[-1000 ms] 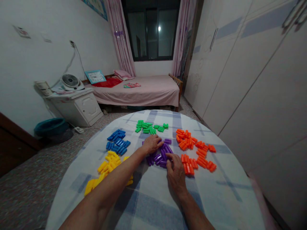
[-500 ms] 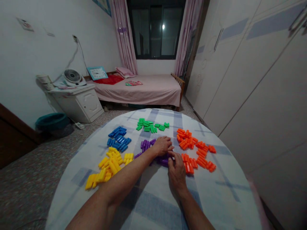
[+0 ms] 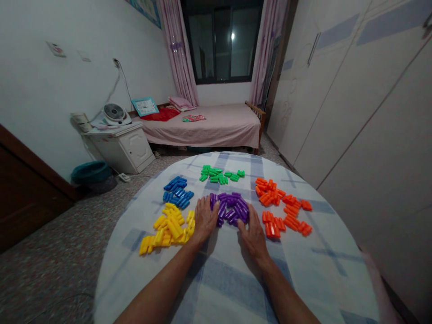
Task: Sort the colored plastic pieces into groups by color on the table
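- Yellow plastic capsule-shaped pieces (image 3: 168, 226) are heaped at the left of the round table with the blue-and-white checked cloth (image 3: 303, 270). Blue plastic pieces of the same shape (image 3: 177, 192) lie just beyond them. The yellow heap sits just beside the left hand's outer edge, so it is best left out of any sweep.
- Left hand (image 3: 204, 218): palm down, fingers spread flat on the cloth, tips against the left edge of the heap of purple plastic capsule-shaped pieces (image 3: 231, 208). Nothing gripped.
- The purple heap lies mid-table between the two hands, apart from the green plastic pieces (image 3: 221, 175) beyond it.
- Right hand (image 3: 253, 231): unclenched, fingers curved against the near right edge of the purple heap. Nothing gripped.
- Judgement: herding should go best with both hands low, their edges sealed to the cloth, pressing inward evenly so no piece rolls out underneath.
- Orange plastic pieces (image 3: 283, 211) lie just beside the right hand. A wide stroke on that side could mix the colours.
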A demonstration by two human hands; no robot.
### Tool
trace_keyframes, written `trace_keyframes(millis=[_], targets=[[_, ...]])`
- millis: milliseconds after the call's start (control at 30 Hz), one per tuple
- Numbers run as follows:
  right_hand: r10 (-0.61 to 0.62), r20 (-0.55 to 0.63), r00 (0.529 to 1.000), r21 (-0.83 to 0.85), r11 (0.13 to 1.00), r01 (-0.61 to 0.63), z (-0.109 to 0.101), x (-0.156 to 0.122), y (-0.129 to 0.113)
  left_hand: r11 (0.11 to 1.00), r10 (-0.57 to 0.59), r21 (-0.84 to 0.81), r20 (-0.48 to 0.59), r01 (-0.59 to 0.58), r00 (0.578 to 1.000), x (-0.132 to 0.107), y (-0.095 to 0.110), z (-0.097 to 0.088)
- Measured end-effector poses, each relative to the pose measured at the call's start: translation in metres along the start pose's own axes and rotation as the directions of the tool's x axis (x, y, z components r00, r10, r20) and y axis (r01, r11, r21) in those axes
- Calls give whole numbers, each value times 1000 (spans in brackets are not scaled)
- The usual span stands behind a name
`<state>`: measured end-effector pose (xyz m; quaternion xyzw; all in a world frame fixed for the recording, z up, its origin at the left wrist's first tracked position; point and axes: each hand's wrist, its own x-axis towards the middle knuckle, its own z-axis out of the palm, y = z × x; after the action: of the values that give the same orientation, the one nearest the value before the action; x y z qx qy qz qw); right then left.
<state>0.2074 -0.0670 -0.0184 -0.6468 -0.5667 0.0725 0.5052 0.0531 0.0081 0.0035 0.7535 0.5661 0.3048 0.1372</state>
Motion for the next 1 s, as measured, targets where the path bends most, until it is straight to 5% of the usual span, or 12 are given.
trace_keyframes(millis=[200,333,533,833,1000], targets=[[-112,26,993,7,994,112,-9,0,-7,982,-31,-188,-23,26,999,1,30,-8],[-130,-35,991,-54,990,128,-10,1,-3,958,119,-251,-99,-141,988,-35,33,-28],[-179,-20,984,-69,982,177,-8,0,1,919,217,-332,-21,-212,976,-69,33,-30],[-157,-22,987,-82,985,154,-11,0,-1,977,197,-80,-16,-198,980,7,51,-2],[-130,-9,992,-83,988,129,-11,1,0,987,154,-46,21,-153,988,28,49,10]])
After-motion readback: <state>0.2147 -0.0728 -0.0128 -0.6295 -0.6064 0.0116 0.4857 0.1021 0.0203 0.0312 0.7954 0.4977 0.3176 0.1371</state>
